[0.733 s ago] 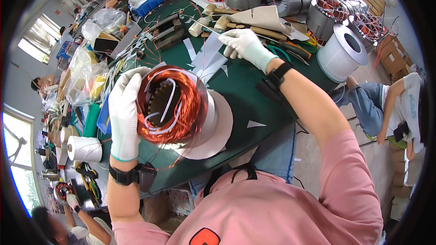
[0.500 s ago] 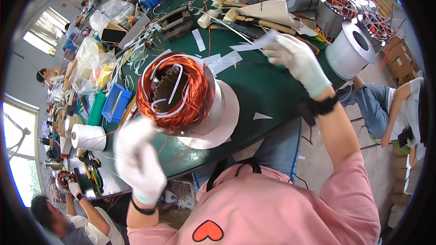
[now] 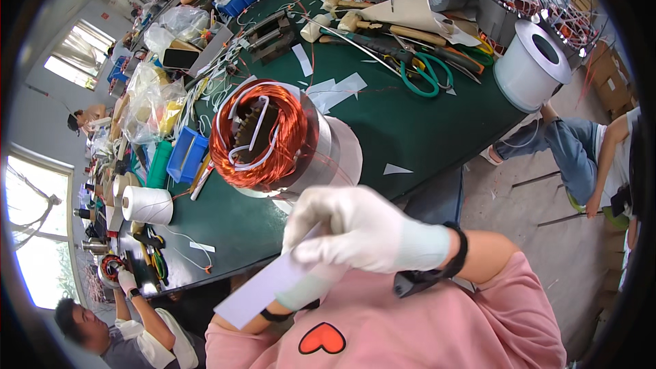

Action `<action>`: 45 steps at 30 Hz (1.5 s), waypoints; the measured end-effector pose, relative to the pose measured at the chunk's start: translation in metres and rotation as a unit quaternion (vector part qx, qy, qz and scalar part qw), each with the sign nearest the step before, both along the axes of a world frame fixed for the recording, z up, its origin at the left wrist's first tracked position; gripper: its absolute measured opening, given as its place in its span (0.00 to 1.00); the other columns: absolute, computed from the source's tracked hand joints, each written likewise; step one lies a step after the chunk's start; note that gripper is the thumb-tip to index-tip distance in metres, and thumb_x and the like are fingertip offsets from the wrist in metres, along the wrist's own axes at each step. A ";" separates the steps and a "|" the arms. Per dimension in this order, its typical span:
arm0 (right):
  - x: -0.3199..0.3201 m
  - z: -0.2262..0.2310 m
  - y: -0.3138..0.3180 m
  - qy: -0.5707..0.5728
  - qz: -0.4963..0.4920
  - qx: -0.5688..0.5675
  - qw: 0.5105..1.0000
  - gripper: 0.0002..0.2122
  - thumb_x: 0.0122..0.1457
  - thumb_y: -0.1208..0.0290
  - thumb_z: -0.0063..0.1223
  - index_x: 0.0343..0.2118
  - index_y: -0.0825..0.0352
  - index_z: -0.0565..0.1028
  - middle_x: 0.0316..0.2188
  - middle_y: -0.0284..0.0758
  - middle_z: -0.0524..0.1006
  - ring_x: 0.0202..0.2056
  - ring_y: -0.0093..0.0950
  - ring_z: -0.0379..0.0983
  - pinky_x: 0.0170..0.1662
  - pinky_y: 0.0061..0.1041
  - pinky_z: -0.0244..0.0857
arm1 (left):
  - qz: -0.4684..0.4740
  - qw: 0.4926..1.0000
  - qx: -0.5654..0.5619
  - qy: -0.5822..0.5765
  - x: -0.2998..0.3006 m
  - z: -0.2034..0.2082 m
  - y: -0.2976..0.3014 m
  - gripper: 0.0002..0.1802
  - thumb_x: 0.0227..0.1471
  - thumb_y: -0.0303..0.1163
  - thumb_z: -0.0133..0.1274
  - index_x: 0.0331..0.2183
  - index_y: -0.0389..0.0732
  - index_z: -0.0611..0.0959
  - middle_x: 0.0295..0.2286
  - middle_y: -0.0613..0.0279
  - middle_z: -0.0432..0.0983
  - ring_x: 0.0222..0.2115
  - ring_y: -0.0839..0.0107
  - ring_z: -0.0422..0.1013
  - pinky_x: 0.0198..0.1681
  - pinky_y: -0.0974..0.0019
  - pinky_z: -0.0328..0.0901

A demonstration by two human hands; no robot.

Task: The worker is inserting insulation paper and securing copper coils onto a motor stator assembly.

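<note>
My right hand (image 3: 369,229), in a white glove, pinches a white paper strip (image 3: 263,290) in front of my chest. Behind it is my left hand (image 3: 313,281), also gloved; only its cuff and a little of the palm show, and its fingers are hidden. Just beyond both hands a motor stator (image 3: 311,157) sits on the table, a steel cylinder topped by a thick ring of copper windings (image 3: 294,123). White strips stick up inside the ring. Neither hand visibly touches the stator.
On the green table (image 3: 410,130) lie paper pieces (image 3: 335,92), green-handled scissors (image 3: 424,75), mallets (image 3: 352,22) and a white spool (image 3: 529,68). A blue bin (image 3: 186,154) and thread cone (image 3: 147,205) stand left. A co-worker (image 3: 102,328) works at lower left; another person sits right.
My right hand has come from the table's far right to my chest, bringing the paper strip. My left hand has moved right, behind it. The scissors and a slip at left are now uncovered.
</note>
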State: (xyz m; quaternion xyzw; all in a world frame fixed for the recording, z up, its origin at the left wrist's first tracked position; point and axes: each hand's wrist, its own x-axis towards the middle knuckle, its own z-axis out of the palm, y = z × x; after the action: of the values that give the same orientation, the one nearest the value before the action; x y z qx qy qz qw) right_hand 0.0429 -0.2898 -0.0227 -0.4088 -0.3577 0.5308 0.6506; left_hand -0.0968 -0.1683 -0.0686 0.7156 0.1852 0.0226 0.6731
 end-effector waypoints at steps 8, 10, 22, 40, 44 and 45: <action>0.037 -0.070 -0.005 0.174 -0.093 0.098 0.975 0.15 0.64 0.66 0.62 0.49 0.69 0.74 0.38 0.28 0.77 0.40 0.18 0.74 0.48 0.20 0.68 | 0.051 0.645 0.733 -0.207 0.000 0.090 0.028 0.20 0.49 0.23 0.57 0.47 0.37 0.82 0.42 0.54 0.79 0.42 0.54 0.74 0.53 0.45 0.63; 0.037 -0.071 -0.004 0.195 -0.092 0.093 0.972 0.16 0.65 0.66 0.62 0.50 0.69 0.74 0.39 0.28 0.78 0.41 0.18 0.75 0.50 0.21 0.68 | 0.106 0.617 0.765 -0.152 0.027 0.089 0.032 0.27 0.50 0.30 0.61 0.52 0.33 0.79 0.44 0.49 0.79 0.48 0.48 0.73 0.64 0.42 0.57; 0.027 -0.091 -0.004 0.182 -0.265 0.052 0.945 0.11 0.65 0.76 0.57 0.49 0.69 0.75 0.41 0.29 0.79 0.42 0.16 0.74 0.49 0.19 0.68 | 0.086 0.800 0.587 -0.087 0.053 0.081 0.037 0.23 0.59 0.19 0.44 0.55 0.27 0.77 0.50 0.46 0.78 0.53 0.51 0.73 0.62 0.56 0.62; 0.020 -0.081 0.007 -0.064 -0.394 0.097 0.912 0.06 0.61 0.83 0.60 0.34 0.73 0.72 0.29 0.35 0.82 0.28 0.15 0.75 0.30 0.18 0.70 | 0.085 0.742 0.665 -0.019 0.064 0.080 0.031 0.29 0.47 0.14 0.63 0.53 0.29 0.78 0.46 0.52 0.80 0.45 0.71 0.77 0.51 0.69 0.71; 0.021 -0.066 0.002 -0.206 -0.411 0.089 0.883 0.08 0.56 0.84 0.64 0.30 0.70 0.74 0.24 0.31 0.82 0.21 0.09 0.71 0.23 0.15 0.64 | 0.052 0.666 0.743 -0.030 0.063 0.081 0.035 0.25 0.50 0.15 0.61 0.52 0.30 0.80 0.45 0.53 0.81 0.41 0.72 0.79 0.45 0.70 0.74; 0.020 -0.063 0.004 -0.206 -0.431 0.082 0.875 0.07 0.55 0.79 0.65 0.29 0.66 0.75 0.20 0.31 0.78 0.19 0.19 0.73 0.22 0.21 0.65 | 0.049 0.644 0.761 -0.061 0.067 0.079 0.037 0.26 0.47 0.18 0.63 0.51 0.33 0.81 0.40 0.56 0.82 0.34 0.67 0.78 0.40 0.66 0.73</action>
State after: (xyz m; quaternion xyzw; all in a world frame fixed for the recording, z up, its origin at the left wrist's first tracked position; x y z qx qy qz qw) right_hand 0.0627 -0.2859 -0.0856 -0.5676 -0.3143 0.0706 0.7577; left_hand -0.0300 -0.1314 0.0105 0.9626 0.0962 0.2322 -0.1008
